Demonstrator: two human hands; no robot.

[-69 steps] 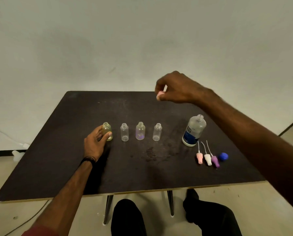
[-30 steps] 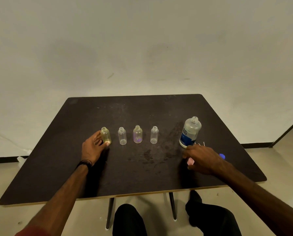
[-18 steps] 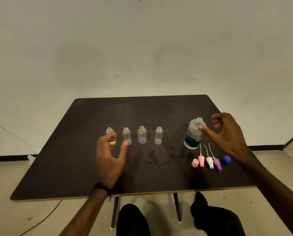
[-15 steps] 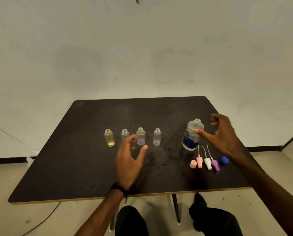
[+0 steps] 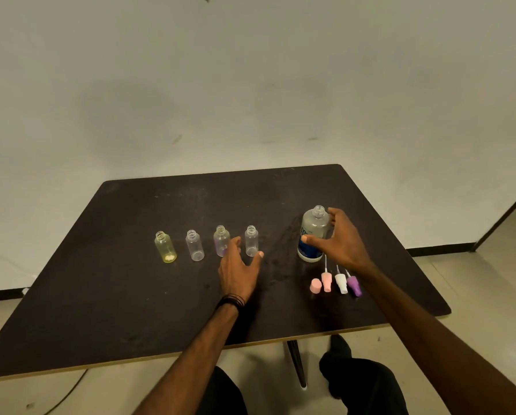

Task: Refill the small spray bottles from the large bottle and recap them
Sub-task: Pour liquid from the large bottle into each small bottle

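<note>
Several small uncapped bottles stand in a row on the dark table (image 5: 116, 295): a yellow one (image 5: 165, 247), a clear one (image 5: 194, 245), a purple-tinted one (image 5: 221, 241) and a clear one (image 5: 251, 241). My left hand (image 5: 239, 269) is open just in front of the rightmost clear bottle, thumb and fingers spread on either side of its base. The large uncapped bottle (image 5: 312, 232) with a blue label stands to the right. My right hand (image 5: 342, 242) curls around it, fingers spread, thumb touching the label. Spray caps lie in front: pink (image 5: 326, 281), white (image 5: 341, 283), purple (image 5: 354, 286), plus a pink cover (image 5: 315, 286).
A white wall rises behind the table. My knees and a table leg (image 5: 295, 363) show under the front edge. A cable (image 5: 68, 393) lies on the floor at the lower left.
My left hand left the yellow bottle and moved right to the rightmost small bottle. My right hand set the pink cover down by the caps and reached the large bottle.
</note>
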